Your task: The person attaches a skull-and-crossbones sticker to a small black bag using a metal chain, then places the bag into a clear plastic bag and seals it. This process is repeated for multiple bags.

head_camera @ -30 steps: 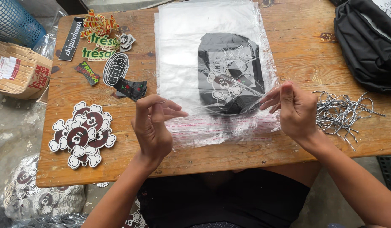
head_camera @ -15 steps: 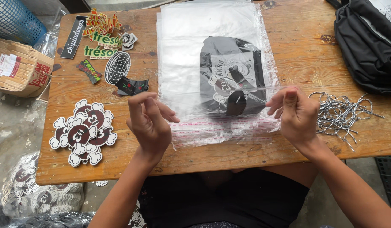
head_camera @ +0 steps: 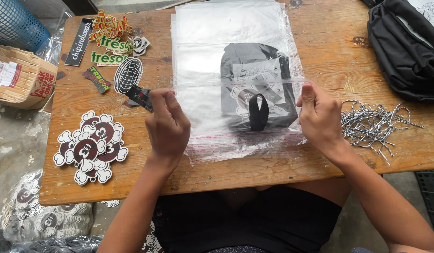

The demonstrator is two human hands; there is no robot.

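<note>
Hands up at the flap now: your left hand (head_camera: 168,126) and right hand (head_camera: 320,117) each have fingers pinched tight on 1 end of the clear plastic bag's flap (head_camera: 235,84), which stretches taut between them. That transparent bag (head_camera: 203,56) lies flat mid-desk on the wooden desk (head_camera: 320,164), black folded garment (head_camera: 254,89) inside. Keep the tension even, fold squarely. Skull-shaped stickers (head_camera: 90,147) sit left, speckled cords (head_camera: 371,124) right.
</note>
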